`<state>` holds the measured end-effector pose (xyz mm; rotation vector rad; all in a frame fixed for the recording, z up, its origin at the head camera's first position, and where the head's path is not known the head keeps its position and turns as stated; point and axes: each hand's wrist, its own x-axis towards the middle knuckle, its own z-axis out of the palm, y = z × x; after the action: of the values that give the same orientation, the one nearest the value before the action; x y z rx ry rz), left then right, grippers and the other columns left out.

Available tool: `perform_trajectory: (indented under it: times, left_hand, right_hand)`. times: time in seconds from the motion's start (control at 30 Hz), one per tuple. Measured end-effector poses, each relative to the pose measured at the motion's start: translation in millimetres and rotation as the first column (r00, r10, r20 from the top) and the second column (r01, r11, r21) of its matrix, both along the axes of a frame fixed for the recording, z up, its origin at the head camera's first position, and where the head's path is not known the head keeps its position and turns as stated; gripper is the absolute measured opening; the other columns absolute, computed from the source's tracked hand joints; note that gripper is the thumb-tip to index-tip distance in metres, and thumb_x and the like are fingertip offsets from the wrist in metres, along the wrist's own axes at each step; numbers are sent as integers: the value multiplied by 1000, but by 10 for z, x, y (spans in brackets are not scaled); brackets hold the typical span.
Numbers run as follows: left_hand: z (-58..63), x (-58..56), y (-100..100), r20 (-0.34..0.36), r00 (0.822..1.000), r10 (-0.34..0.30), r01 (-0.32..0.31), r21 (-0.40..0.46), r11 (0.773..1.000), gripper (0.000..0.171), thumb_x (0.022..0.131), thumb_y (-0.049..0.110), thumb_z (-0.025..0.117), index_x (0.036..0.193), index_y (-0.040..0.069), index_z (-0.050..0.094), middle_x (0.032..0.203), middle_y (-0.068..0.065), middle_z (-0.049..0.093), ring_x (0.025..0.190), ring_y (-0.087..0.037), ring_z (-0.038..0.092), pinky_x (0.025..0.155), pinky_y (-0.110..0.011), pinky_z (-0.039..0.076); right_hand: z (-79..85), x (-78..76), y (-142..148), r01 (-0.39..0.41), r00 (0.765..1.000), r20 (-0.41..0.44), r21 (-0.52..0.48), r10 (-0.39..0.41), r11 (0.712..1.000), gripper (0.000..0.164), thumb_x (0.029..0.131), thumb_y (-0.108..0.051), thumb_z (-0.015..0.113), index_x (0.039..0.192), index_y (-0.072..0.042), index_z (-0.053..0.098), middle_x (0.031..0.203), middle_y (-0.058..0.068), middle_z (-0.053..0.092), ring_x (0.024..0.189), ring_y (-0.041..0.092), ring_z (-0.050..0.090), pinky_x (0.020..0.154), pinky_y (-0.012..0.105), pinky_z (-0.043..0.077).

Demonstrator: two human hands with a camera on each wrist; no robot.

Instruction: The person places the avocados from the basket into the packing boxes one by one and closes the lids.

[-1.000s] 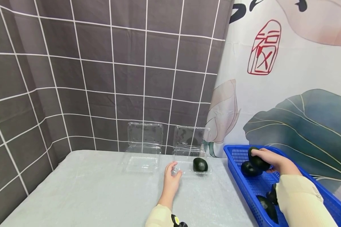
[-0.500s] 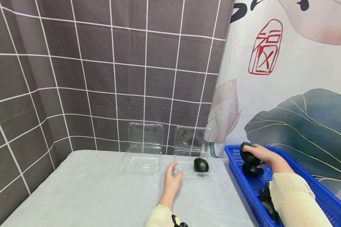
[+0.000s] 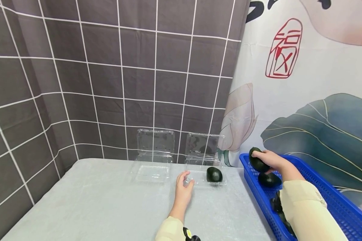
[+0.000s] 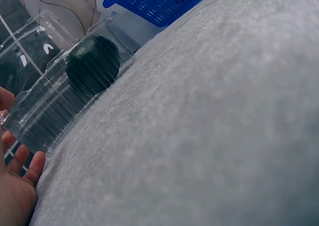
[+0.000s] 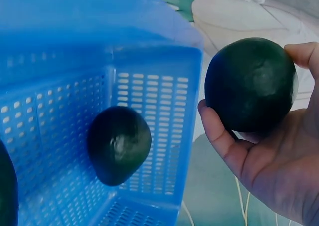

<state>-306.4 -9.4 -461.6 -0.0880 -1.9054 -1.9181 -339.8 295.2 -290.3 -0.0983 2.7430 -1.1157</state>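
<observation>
My right hand (image 3: 273,160) grips a dark green avocado (image 5: 250,85) between thumb and fingers, over the far end of the blue basket (image 3: 319,187). Just below it, another avocado (image 5: 119,145) lies in that basket. My left hand (image 3: 184,190) is curled round the front left corner of the right-hand clear plastic clamshell container (image 4: 47,114). This container's lid (image 3: 203,144) stands up at the back, and one avocado (image 3: 214,174) sits in the right side of its base. More dark green avocados in the basket are partly hidden by my right sleeve.
A second clear clamshell container (image 3: 153,172) stands with its lid up to the left of the first. Behind the white-covered table (image 3: 93,201) hang a grey grid-patterned curtain (image 3: 132,80) and a white printed cloth (image 3: 256,67).
My right hand has moved left and slightly up with the avocado, toward the basket's far left corner. My left hand has stayed at the container.
</observation>
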Motion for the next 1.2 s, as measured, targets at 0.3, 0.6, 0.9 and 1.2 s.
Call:
perform_trajectory:
  times: [0.3,0.6,0.9,1.2]
  left_hand:
    - [2,-9,-2,-1,1000,3,-3,-17,1000,34,82,-1,61,115,-3,55,127,-16,46,116,-36,44,87,-44,46]
    - [-12,4,-9,-6,1000,2,-2,-9,1000,34,82,0,61,115,-2,55,127,-16,46,117,-37,44,87,-45,45]
    - [-19,-23,0,-15,1000,16,-17,-16,1000,33,81,-2,61,114,-3,56,125,-17,47,114,-37,45,85,-43,46]
    - [-27,-32,-4,-21,1000,16,-16,-19,1000,32,81,-2,61,113,-3,56,125,-17,47,114,-37,45,84,-42,47]
  right_hand:
    - [4,-42,-94,-5,1000,-31,18,5,1000,62,93,-38,42,122,16,31,105,32,44,88,34,54,64,43,56]
    - [25,-47,-179,5,997,-71,79,0,997,65,90,-40,46,124,15,36,103,29,48,89,33,52,66,43,54]
    - [38,-90,-275,7,993,-120,114,6,993,64,89,-40,47,120,15,41,96,26,52,82,27,53,62,37,53]
    - [14,-130,-362,36,991,-133,100,-22,994,63,89,-40,48,118,15,42,98,28,52,81,28,55,63,38,53]
